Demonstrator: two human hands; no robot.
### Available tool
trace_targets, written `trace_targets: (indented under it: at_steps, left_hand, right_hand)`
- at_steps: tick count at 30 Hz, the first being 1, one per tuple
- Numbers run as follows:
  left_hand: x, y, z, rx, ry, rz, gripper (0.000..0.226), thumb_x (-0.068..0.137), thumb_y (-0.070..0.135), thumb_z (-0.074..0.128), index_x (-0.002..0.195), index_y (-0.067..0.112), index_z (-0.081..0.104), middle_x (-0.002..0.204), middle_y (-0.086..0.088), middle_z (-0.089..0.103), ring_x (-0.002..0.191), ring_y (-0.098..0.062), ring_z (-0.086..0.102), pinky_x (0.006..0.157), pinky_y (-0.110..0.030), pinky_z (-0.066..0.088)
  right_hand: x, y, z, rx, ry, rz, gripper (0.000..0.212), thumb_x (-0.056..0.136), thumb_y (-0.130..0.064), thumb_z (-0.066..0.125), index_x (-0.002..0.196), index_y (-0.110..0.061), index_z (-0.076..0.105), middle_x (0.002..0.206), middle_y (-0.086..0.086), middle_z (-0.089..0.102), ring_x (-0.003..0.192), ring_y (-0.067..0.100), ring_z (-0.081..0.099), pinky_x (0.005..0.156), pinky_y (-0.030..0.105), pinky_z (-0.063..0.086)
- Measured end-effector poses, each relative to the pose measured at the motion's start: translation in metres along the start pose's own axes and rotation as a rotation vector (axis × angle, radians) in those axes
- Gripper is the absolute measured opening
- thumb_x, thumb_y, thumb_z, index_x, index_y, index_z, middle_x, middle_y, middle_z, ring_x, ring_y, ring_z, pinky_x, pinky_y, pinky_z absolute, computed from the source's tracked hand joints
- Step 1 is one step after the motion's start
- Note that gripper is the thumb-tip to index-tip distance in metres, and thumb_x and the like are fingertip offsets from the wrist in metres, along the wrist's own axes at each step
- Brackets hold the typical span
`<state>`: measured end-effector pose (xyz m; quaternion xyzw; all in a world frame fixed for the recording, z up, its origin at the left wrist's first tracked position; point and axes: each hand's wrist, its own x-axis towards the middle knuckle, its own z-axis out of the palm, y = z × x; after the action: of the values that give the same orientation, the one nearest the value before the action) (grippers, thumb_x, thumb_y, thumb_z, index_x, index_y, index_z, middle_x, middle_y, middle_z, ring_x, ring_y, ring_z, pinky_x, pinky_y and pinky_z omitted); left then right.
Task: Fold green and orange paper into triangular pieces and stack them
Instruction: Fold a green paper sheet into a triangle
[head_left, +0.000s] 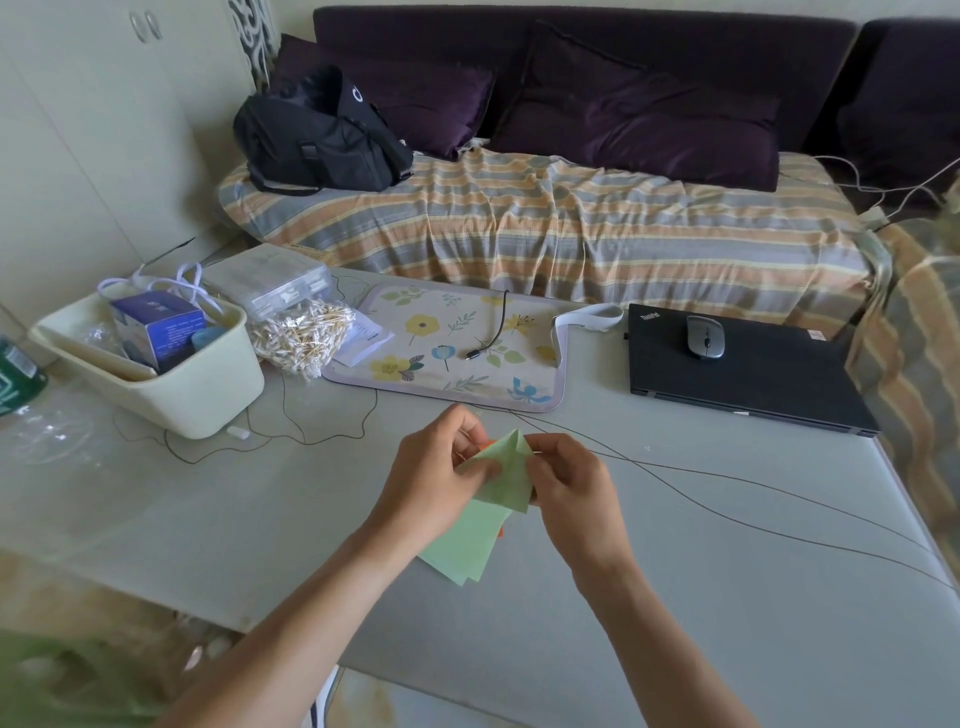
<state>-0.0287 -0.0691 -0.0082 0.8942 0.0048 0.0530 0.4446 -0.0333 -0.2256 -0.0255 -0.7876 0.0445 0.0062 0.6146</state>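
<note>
1. Where both hands meet above the middle of the pale surface (675, 597), a folded green paper (506, 475) is held between them, raised a little off the top
2. Left hand (434, 478): fingers curled, thumb pinching the left edge of the folded green paper; a sliver of orange paper (487, 444) shows just behind these fingers
3. Right hand (571, 488): fingers curled, pinching the right edge of the same piece near its upper point
4. Flat green sheets (462, 545): lying on the surface directly below the hands, partly hidden by the left wrist; a small orange corner peeks out at their right edge
5. Thin dark cable (753, 499): runs across the surface from behind the hands toward the right edge
6. Floral mat (447, 353): beyond the hands, with a short black lead lying on it
7. Cream tub (197, 384): far left, holding a blue box (158, 327)
8. Bag of cotton swabs (306, 335): between the tub and the mat, touching the mat's left edge
9. Closed black laptop (748, 379): far right, with a grey mouse (705, 336) resting on its lid
10. Sofa (545, 218): behind the surface, under a striped cover, with a black bag (322, 140) and dark purple cushions on it
</note>
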Motion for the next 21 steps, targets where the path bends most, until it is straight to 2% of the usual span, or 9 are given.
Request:
trace_targets:
  at_steps: [4,6,9,13,17,21]
  left_hand:
    - [0.001,-0.005,0.004,0.102,0.04,0.064,0.017,0.081,0.017,0.076,0.088,0.024,0.062,0.086,0.009,0.065,0.08,-0.005,0.06,0.073,-0.028,0.052]
    - [0.001,-0.004,0.005,0.104,0.04,0.087,0.016,0.082,0.027,0.077,0.088,0.025,0.064,0.087,0.01,0.064,0.083,-0.004,0.061,0.072,-0.024,0.05]
    - [-0.002,0.0,0.006,0.06,0.004,0.073,0.023,0.082,0.039,0.079,0.088,0.024,0.062,0.082,0.012,0.067,0.074,0.0,0.061,0.064,-0.013,0.044]
    - [-0.003,0.004,0.004,0.045,-0.038,0.031,0.022,0.084,0.038,0.077,0.084,0.022,0.062,0.072,0.007,0.069,0.059,-0.005,0.063,0.051,-0.017,0.046]
    - [-0.003,0.006,0.002,0.049,-0.042,0.025,0.022,0.084,0.039,0.076,0.081,0.021,0.063,0.072,0.008,0.07,0.059,-0.006,0.064,0.051,-0.02,0.047]
    - [-0.002,0.006,0.0,0.047,-0.077,-0.013,0.02,0.083,0.041,0.077,0.084,0.023,0.069,0.073,0.012,0.068,0.06,-0.001,0.057,0.054,-0.014,0.042]
  right_hand:
    - [-0.001,-0.002,0.0,-0.007,-0.001,-0.01,0.03,0.089,-0.007,0.049,0.091,-0.029,0.07,0.083,-0.006,0.076,0.079,0.025,0.07,0.078,0.051,0.059]
    - [-0.002,-0.003,0.001,0.02,-0.009,-0.01,0.031,0.088,-0.006,0.049,0.09,-0.028,0.07,0.086,-0.006,0.076,0.082,0.025,0.07,0.078,0.053,0.059]
    - [-0.003,-0.005,0.0,0.047,-0.03,0.002,0.033,0.088,-0.003,0.049,0.089,-0.028,0.071,0.087,-0.006,0.076,0.085,0.022,0.07,0.079,0.047,0.06]
    - [-0.005,-0.009,0.0,0.079,-0.065,0.015,0.025,0.092,-0.008,0.055,0.089,-0.025,0.073,0.083,-0.007,0.074,0.076,0.011,0.066,0.064,0.025,0.05]
    - [-0.004,-0.009,0.0,0.107,-0.056,0.006,0.012,0.095,-0.023,0.063,0.088,-0.023,0.072,0.081,-0.006,0.073,0.072,0.008,0.064,0.065,0.024,0.049]
    - [-0.001,-0.005,0.0,0.051,0.005,0.0,0.01,0.092,-0.021,0.067,0.082,-0.022,0.071,0.076,-0.007,0.073,0.071,0.009,0.064,0.064,0.025,0.05]
